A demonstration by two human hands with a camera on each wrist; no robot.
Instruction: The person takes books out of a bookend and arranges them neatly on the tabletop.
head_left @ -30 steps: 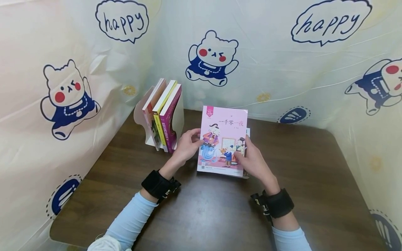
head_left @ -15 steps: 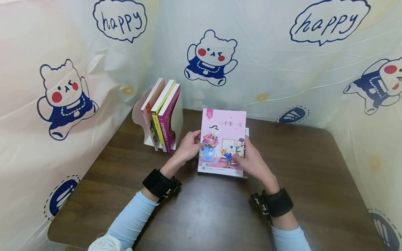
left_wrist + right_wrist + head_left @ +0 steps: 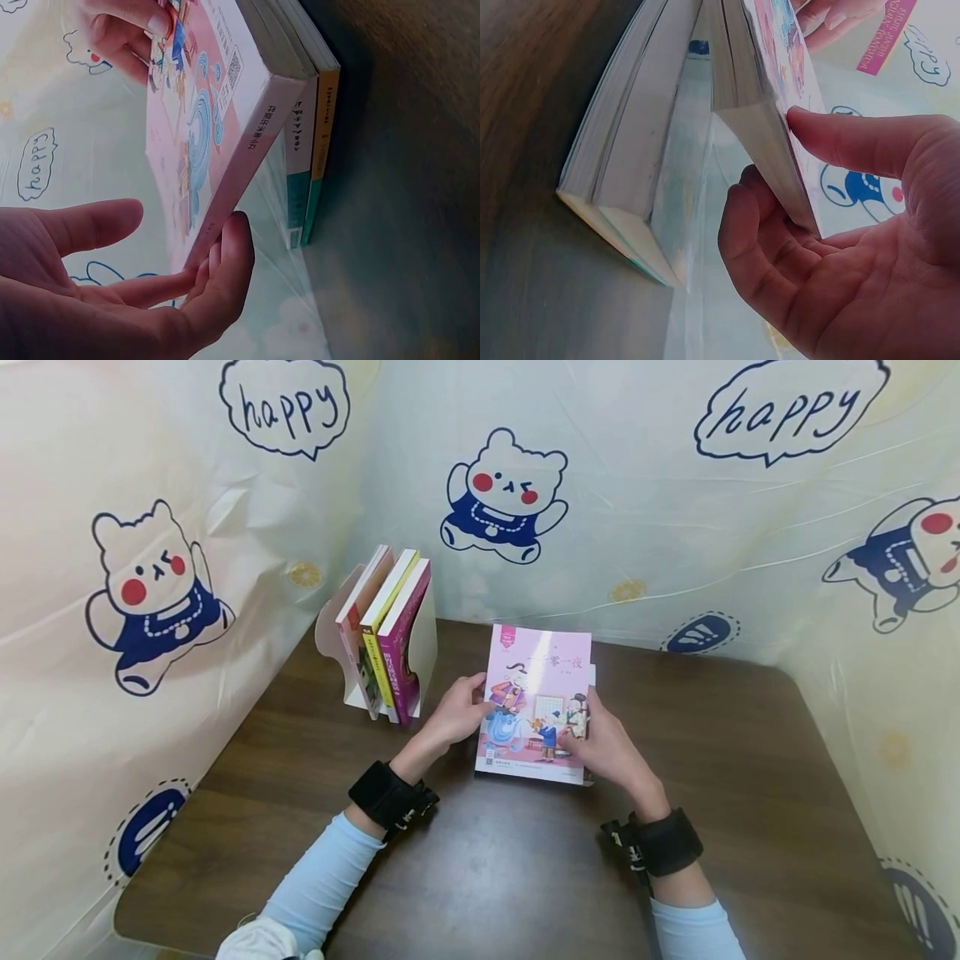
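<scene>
A pink illustrated paperback (image 3: 534, 714) is held between both hands near the middle of the table. My right hand (image 3: 611, 747) pinches its right edge, thumb on the cover and fingers bent behind it. On the other side, the fingers of my left hand (image 3: 461, 710) curl under the spine; the left wrist view shows that thumb lifted off the cover. Beneath the pink book lie two more books, one with a white and teal spine (image 3: 298, 199) and one with an orange and green spine (image 3: 323, 127). A wedge-shaped gap separates them from the pink book, which mostly hides them from above.
Back left stands a white book stand (image 3: 335, 639) with several upright books, among them a yellow one (image 3: 380, 672) and a purple one (image 3: 401, 664). The dark wooden table (image 3: 750, 793) is bordered behind and at the sides by a printed curtain (image 3: 615, 518).
The pink book's top edge has dropped toward me and the book has shifted slightly right, with glare now on its cover. My left hand has followed rightward; my right hand has barely moved.
</scene>
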